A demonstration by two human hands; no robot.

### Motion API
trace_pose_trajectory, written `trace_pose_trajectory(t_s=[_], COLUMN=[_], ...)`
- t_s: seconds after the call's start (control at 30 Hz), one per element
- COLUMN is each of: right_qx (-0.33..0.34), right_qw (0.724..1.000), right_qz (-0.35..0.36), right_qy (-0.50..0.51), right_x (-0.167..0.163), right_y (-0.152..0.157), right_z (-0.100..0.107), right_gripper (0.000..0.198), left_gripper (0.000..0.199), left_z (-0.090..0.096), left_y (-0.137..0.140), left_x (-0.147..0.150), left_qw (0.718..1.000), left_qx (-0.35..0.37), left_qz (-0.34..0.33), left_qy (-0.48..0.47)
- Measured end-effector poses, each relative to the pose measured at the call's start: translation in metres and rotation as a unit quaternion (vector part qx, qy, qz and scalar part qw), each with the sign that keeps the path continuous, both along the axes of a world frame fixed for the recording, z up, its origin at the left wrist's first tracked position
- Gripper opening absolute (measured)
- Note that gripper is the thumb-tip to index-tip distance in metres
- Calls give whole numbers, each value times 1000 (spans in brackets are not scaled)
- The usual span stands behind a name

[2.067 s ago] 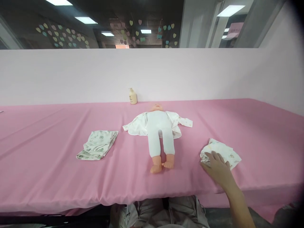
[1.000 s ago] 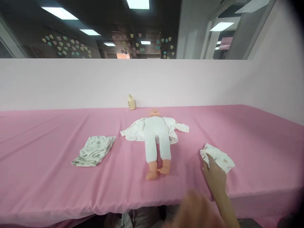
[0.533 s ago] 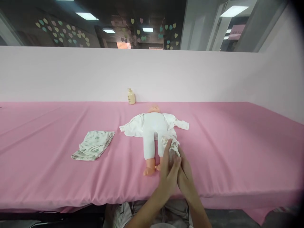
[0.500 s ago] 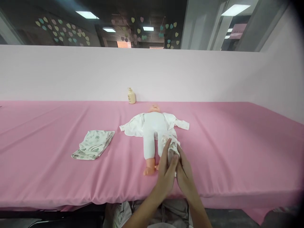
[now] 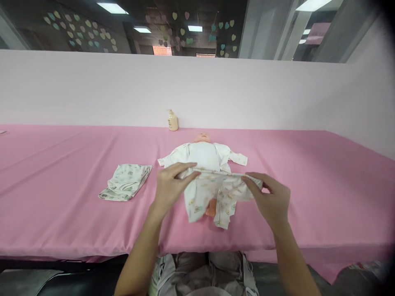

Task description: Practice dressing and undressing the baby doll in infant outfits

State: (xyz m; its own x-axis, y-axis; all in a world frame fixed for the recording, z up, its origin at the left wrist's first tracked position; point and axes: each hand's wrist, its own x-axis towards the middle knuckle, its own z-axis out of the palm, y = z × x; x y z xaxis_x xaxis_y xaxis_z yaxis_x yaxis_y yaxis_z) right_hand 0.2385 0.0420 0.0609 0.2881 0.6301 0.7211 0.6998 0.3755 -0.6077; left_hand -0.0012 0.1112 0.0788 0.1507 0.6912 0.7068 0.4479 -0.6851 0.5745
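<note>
Stretched between my hands is a small pair of white printed baby pants [image 5: 216, 185], its waistband level and its two legs hanging down. My left hand [image 5: 171, 185] pinches one end of the waistband, and my right hand [image 5: 273, 197] grips the other end, thumb against fingers. Behind the pants a baby doll [image 5: 203, 154] lies on its back, head away from me, in white clothing. A white long-sleeved top [image 5: 179, 155] spreads out at its sides. The pants hide most of the doll's legs; one foot [image 5: 211, 208] shows between the pant legs.
A folded, patterned white cloth [image 5: 128, 181] lies to the left on the pink table cover [image 5: 61, 197]. Near the white wall [image 5: 123, 90] stands a cream pump bottle [image 5: 173, 121]. The table's front edge is close to my lap.
My hands were together around the bunched pants at one of the doll's legs. They have moved apart and up, spreading the pants by the waistband in front of the doll.
</note>
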Motion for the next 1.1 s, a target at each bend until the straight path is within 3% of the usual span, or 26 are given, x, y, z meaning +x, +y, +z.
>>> trace_pose_trajectory(t_s=[0.17,0.3,0.43,0.53,0.6,0.7,0.77,0.87,0.93,1.0,1.1], right_qx=[93,147,194,155,97,-18,-82,-141,-189,-231,-251], right_qw=[995,987,977,983,986,986,984,987,972,942,910], right_qz=[13,42,46,58,86,141,144,71,94,185,256], right_qy=[21,56,71,81,102,92,64,-29,-102,-159,-208], right_x=[-4,-10,-22,-28,-24,-8,3,4,-9,-30,-58], right_y=[-1,-12,-24,-17,3,57,100,151,171,181,192], right_z=[51,87,118,128,125,103,80,42,22,9,-1], right_gripper=[12,17,18,18,17,19,23,20,25,34,24], left_gripper=[24,29,29,26,21,11,11,17,18,18,19], left_z=[53,85,103,105,99,78,57,23,3,-8,-11], left_y=[0,-13,-21,-13,0,35,65,112,136,151,156], left_x=[-15,-23,-28,-27,-25,-20,-15,-7,-3,0,-1], left_qw=[989,974,962,965,971,985,996,993,980,970,970], left_qx=[145,221,259,243,190,60,-4,-63,-95,-115,-146], left_qz=[-8,-38,-64,-77,-119,-139,-90,-24,-19,-29,-72], left_qy=[-4,-30,-52,-67,-88,-87,-30,96,175,213,183])
